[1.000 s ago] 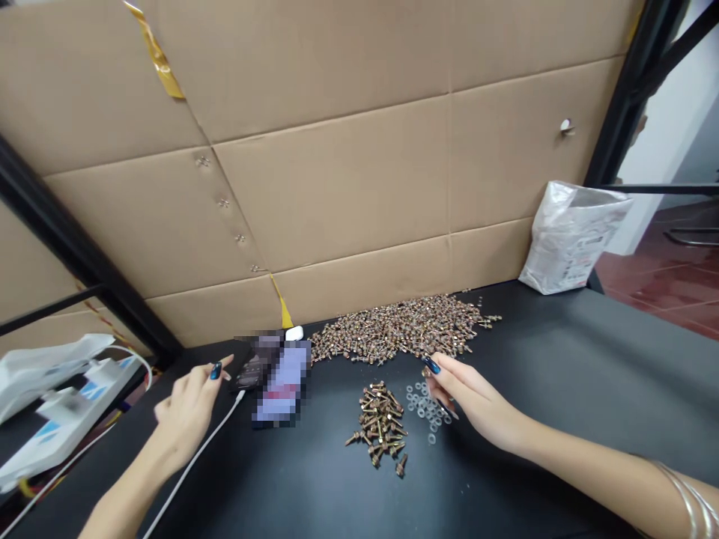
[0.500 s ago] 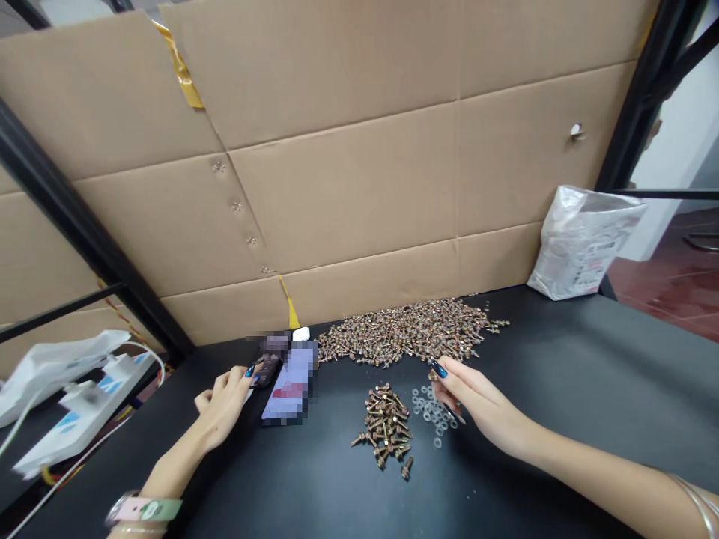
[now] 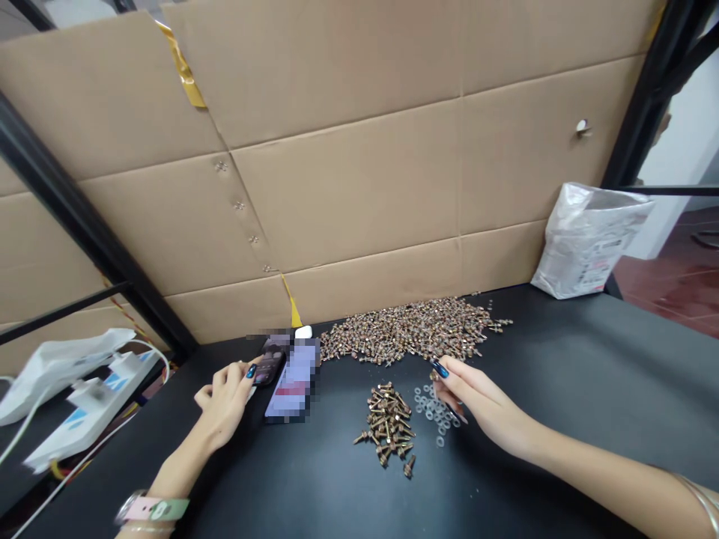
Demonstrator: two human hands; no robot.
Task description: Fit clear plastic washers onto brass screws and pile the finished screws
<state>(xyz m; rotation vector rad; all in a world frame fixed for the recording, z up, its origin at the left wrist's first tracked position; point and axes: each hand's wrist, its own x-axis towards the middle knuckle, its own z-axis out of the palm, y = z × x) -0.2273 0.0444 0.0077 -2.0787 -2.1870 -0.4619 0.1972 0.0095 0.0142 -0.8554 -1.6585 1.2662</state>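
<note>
My left hand (image 3: 225, 400) rests on the black table (image 3: 562, 389), its fingers loosely curled, with the forefinger tip touching the left edge of a phone (image 3: 292, 378) that lies flat. My right hand (image 3: 477, 400) lies palm down with fingers stretched out over a scatter of small clear washers (image 3: 430, 408). A small heap of bronze screws (image 3: 387, 427) sits between the hands. Behind it a long, large pile of the same screws (image 3: 410, 333) runs along the cardboard wall.
Cardboard sheets (image 3: 359, 165) close off the back. A crumpled white plastic bag (image 3: 589, 239) stands at the back right. At the left, a white power strip (image 3: 84, 397) with plugs and cables and a white bag sit beside black frame bars.
My left hand has moved right, from hovering with its finger raised to resting at the phone's edge. The right hand has stayed over the washers. The view has shifted slightly.
</note>
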